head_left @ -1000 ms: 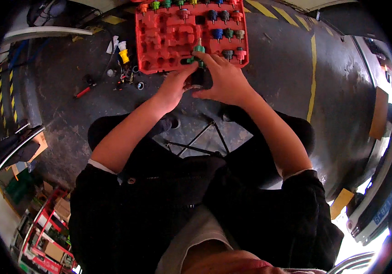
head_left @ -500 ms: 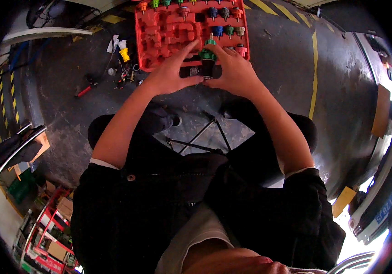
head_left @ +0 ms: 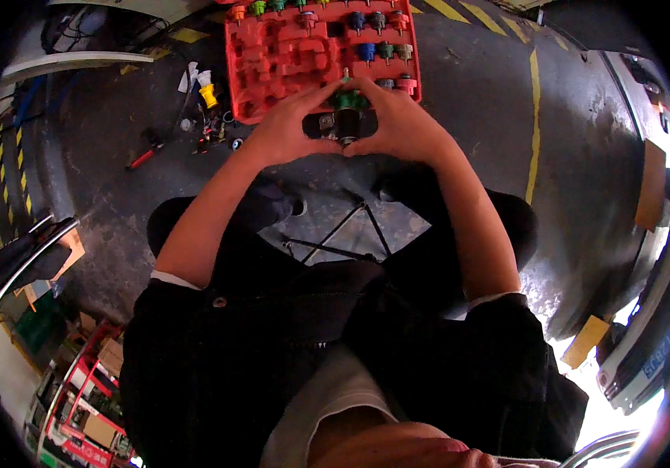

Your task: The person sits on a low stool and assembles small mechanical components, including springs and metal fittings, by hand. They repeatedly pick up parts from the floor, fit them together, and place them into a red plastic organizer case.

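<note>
My left hand and right hand form a ring, thumbs low and fingertips high, around a green fitting with a thin upright stem. A short black cylinder sits directly beneath the fitting, between my thumbs and fingers. The fingertips touch the green part from both sides; my thumb tips meet near the cylinder's lower end. Beyond my hands lies an open red moulded case, with coloured fittings in its slots and several hollows bare. A small metallic piece shows beside the cylinder.
Left of the case on the dark floor are a yellow-and-white connector, a red-handled tool and small metal parts. A black folding frame stands between my legs. Red shelving is at lower left, a vehicle at right.
Both hands have drawn slightly closer together and the thumb tips now meet. The green fitting sits a little lower and further left, with more of it covered by my fingers.
</note>
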Demonstrator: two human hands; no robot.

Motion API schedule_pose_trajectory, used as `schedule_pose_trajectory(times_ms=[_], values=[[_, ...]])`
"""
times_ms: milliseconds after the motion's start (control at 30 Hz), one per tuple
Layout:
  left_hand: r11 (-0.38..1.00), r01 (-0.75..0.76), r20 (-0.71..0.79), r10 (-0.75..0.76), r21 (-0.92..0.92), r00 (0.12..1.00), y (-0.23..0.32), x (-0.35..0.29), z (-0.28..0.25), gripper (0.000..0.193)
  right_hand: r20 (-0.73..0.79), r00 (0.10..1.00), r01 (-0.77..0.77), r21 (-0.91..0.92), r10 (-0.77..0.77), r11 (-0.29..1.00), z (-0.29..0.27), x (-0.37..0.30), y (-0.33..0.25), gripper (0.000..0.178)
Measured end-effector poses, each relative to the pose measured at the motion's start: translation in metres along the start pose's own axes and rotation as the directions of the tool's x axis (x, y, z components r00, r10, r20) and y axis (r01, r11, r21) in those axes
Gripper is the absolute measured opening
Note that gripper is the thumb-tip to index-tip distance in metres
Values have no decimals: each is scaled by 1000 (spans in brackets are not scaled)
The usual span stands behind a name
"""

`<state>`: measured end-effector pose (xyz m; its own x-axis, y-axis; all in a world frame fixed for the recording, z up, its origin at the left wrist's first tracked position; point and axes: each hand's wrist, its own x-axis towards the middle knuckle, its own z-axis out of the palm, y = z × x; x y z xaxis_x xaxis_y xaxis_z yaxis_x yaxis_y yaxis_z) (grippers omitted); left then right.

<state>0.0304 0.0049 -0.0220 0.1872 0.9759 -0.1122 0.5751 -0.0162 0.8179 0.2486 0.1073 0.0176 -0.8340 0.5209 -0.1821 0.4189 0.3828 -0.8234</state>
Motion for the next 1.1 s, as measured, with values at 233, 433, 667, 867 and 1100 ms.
schedule_pose_trajectory(times_ms=[233,433,667,867,1100], values=[[999,47,-6,-47,-2,999,11,0,2,94,4,999,-50,-36,50,998,4,-2,4,90],[999,-29,86,30,-21,996,13,-1,12,96,72,973,-202,-175,217,964,8,-9,-5,97],[989,-63,76,53,136,996,5,-5,18,100,120,974,-179,-102,190,979,10,-13,3,96],[993,-36,8,36,109,999,3,-2,20,91,26,997,-78,-16,78,997,9,-13,17,90],[996,71,-55,-68,56,996,-13,0,20,88,-14,990,-135,249,143,959,-17,-3,31,70]])
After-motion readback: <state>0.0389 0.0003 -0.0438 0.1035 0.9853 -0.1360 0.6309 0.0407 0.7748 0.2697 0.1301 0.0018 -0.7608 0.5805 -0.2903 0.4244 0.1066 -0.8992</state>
